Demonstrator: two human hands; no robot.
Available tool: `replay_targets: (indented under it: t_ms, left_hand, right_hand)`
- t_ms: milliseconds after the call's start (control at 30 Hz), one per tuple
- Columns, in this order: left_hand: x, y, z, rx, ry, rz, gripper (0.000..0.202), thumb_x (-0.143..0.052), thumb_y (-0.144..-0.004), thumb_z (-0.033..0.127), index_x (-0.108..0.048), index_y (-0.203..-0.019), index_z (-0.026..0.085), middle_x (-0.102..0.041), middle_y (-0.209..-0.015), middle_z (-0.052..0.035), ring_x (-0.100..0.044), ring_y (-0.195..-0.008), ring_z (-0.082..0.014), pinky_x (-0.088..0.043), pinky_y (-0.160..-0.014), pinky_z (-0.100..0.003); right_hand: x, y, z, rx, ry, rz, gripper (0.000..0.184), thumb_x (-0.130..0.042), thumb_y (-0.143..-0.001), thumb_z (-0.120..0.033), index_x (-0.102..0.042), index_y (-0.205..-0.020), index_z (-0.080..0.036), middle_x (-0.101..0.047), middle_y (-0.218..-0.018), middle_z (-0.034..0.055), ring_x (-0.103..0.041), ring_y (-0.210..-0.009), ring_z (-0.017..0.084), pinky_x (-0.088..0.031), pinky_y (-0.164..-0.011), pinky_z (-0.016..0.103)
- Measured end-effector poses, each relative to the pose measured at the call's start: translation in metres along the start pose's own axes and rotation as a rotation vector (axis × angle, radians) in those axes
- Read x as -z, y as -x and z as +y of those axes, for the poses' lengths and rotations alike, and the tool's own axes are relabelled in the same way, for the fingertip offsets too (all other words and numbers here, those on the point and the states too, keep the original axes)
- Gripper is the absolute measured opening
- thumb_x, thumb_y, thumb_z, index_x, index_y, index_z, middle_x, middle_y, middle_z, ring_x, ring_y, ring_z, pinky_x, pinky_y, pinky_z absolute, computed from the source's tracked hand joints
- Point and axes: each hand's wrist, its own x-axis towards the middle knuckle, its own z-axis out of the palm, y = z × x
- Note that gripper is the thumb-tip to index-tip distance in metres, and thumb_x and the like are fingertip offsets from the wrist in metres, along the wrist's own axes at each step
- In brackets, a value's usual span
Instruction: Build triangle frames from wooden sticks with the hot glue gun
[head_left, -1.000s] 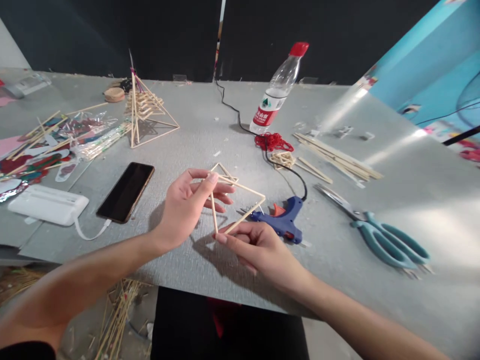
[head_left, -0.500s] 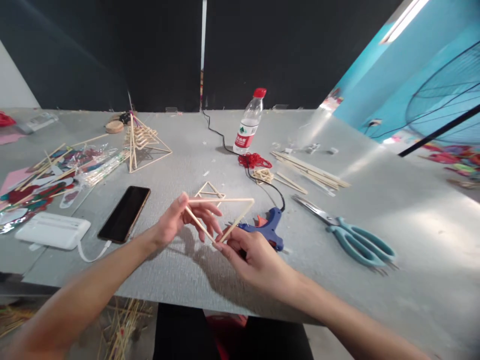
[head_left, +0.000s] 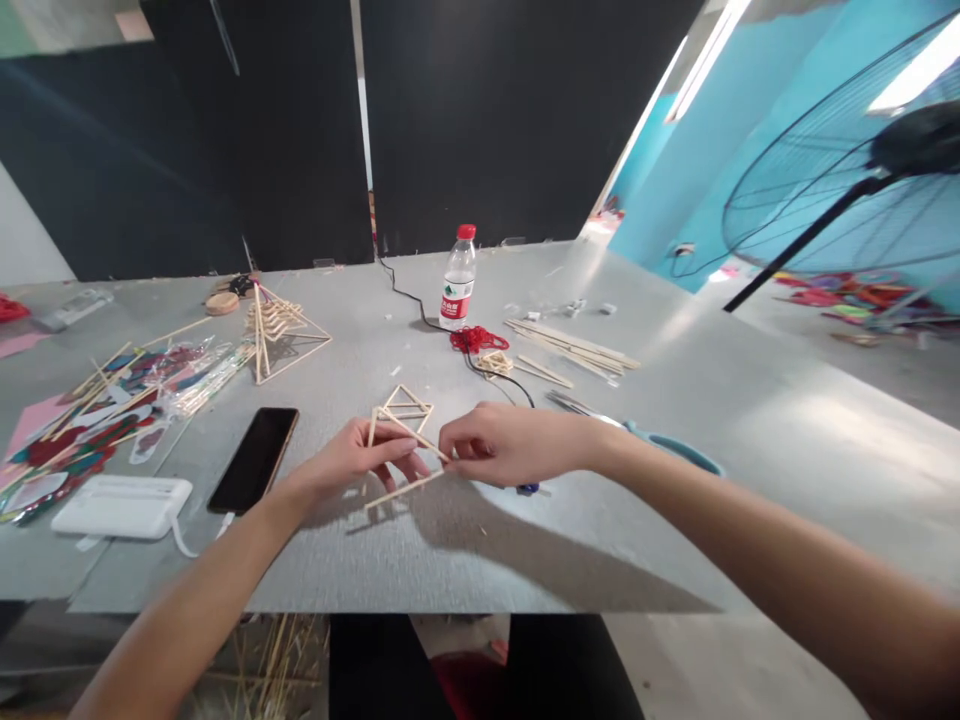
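Note:
A triangle of thin wooden sticks (head_left: 405, 489) is held tilted just above the table. My left hand (head_left: 364, 460) grips it from the left, thumb along one stick and the other fingers partly behind it. At its right corner, my right hand (head_left: 502, 445) pinches the sticks between thumb and fingers. Just beyond my hands lies a small frame of joined sticks (head_left: 405, 410). The blue glue gun (head_left: 529, 489) is mostly covered by my right hand. Scissors with light-blue handles (head_left: 675, 448) lie partly behind my right forearm.
A phone (head_left: 255, 460) and a white power bank (head_left: 124, 506) lie left. Farther back stand a stick pyramid (head_left: 292, 355) and a water bottle (head_left: 457, 285), near red cord (head_left: 480, 340) and loose sticks (head_left: 574, 348). A black cable (head_left: 412, 297) crosses the table.
The triangle has been turned and lowered toward the table. My right hand has swung over the glue gun, now mostly hiding it. The camera view has shifted up and to the right.

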Motion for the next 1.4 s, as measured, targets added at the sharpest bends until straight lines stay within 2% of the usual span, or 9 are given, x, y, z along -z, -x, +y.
replay_targets:
  t_ms: [267, 433, 567, 700, 800, 933, 1033, 1167, 1400]
  left_hand:
    - [0.002, 0.003, -0.003, -0.173, 0.065, 0.152, 0.046, -0.066, -0.097, 0.052, -0.074, -0.127, 0.018, -0.08, -0.11, -0.0155, -0.076, -0.099, -0.0217, -0.061, -0.086, -0.032]
    - [0.008, 0.002, -0.005, -0.063, 0.157, 0.046, 0.071, -0.055, -0.091, 0.076, -0.077, -0.119, 0.014, -0.08, -0.104, -0.0185, -0.078, -0.095, -0.0297, -0.064, -0.08, -0.04]
    - [0.002, 0.0, -0.005, 0.026, 0.067, 0.055, 0.047, -0.079, -0.087, 0.052, -0.08, -0.106, 0.01, -0.08, -0.092, -0.0165, -0.078, -0.079, -0.0218, -0.061, -0.064, -0.026]
    - [-0.005, -0.002, -0.006, 0.05, 0.054, 0.104, 0.043, -0.079, -0.088, 0.048, -0.077, -0.108, 0.009, -0.08, -0.092, -0.0151, -0.076, -0.074, -0.0188, -0.062, -0.063, -0.026]
    - [-0.006, -0.001, -0.006, 0.036, 0.072, 0.116, 0.044, -0.077, -0.09, 0.046, -0.074, -0.115, 0.009, -0.08, -0.092, -0.0145, -0.076, -0.074, -0.0188, -0.062, -0.062, -0.026]
    - [-0.005, -0.001, -0.006, 0.012, 0.132, 0.083, 0.044, -0.07, -0.094, 0.04, -0.067, -0.128, 0.011, -0.079, -0.084, -0.0113, -0.074, -0.07, -0.0174, -0.061, -0.061, -0.026]
    - [-0.005, -0.004, -0.01, 0.012, 0.167, 0.081, 0.029, -0.066, -0.095, 0.037, -0.068, -0.11, 0.013, -0.077, -0.078, -0.0091, -0.07, -0.063, -0.015, -0.06, -0.062, -0.026]
    - [-0.006, -0.008, -0.017, -0.04, 0.159, 0.101, 0.027, -0.06, -0.098, 0.041, -0.062, -0.086, 0.016, -0.068, -0.064, -0.0031, -0.066, -0.057, -0.0146, -0.056, -0.058, -0.027]
    - [-0.007, -0.006, -0.021, -0.222, 0.121, 0.131, 0.041, -0.056, -0.101, 0.041, -0.05, -0.067, 0.019, -0.047, -0.054, 0.0049, -0.052, -0.05, -0.0093, -0.045, -0.053, -0.023]
  right_hand:
    - [-0.012, 0.002, 0.012, -0.119, -0.386, 0.449, 0.031, -0.063, -0.096, -0.049, -0.066, -0.094, -0.018, -0.056, -0.068, -0.0027, -0.048, -0.059, 0.009, -0.039, -0.055, 0.024]
    - [-0.006, 0.006, 0.032, -0.167, -0.477, 0.226, 0.045, -0.069, -0.089, -0.061, -0.065, -0.088, -0.016, -0.06, -0.067, -0.0012, -0.05, -0.057, 0.009, -0.039, -0.052, 0.023]
    - [0.006, -0.005, 0.039, -0.192, -0.432, 0.11, 0.04, -0.073, -0.087, -0.057, -0.071, -0.09, -0.017, -0.065, -0.07, 0.0, -0.051, -0.054, 0.008, -0.041, -0.05, 0.022]
    - [0.02, -0.012, 0.027, -0.235, -0.337, 0.127, 0.033, -0.062, -0.094, -0.048, -0.072, -0.099, -0.017, -0.071, -0.08, 0.0041, -0.056, -0.057, 0.011, -0.044, -0.051, 0.024]
    - [0.024, 0.008, 0.03, -0.235, -0.198, 0.199, 0.035, -0.05, -0.096, -0.027, -0.068, -0.125, -0.019, -0.076, -0.101, 0.0083, -0.067, -0.077, 0.017, -0.055, -0.072, 0.031]
    - [0.005, 0.056, 0.071, -0.104, 0.454, 0.149, 0.063, -0.049, -0.077, -0.002, -0.065, -0.135, -0.024, -0.066, -0.138, 0.0104, -0.06, -0.13, 0.027, -0.05, -0.106, 0.044]
    - [-0.019, 0.079, 0.106, -0.098, 0.747, 0.115, 0.083, -0.054, -0.069, 0.005, -0.056, -0.146, -0.024, -0.056, -0.15, 0.0141, -0.055, -0.134, 0.033, -0.048, -0.103, 0.049]
    - [-0.036, 0.079, 0.119, -0.03, 0.846, 0.178, 0.046, -0.053, -0.087, -0.002, -0.064, -0.129, -0.019, -0.067, -0.126, 0.0141, -0.061, -0.117, 0.028, -0.044, -0.098, 0.043]
    - [-0.035, 0.077, 0.104, 0.018, 0.919, 0.203, 0.009, -0.061, -0.085, -0.014, -0.063, -0.094, -0.016, -0.066, -0.085, 0.0095, -0.061, -0.077, 0.024, -0.041, -0.078, 0.036]
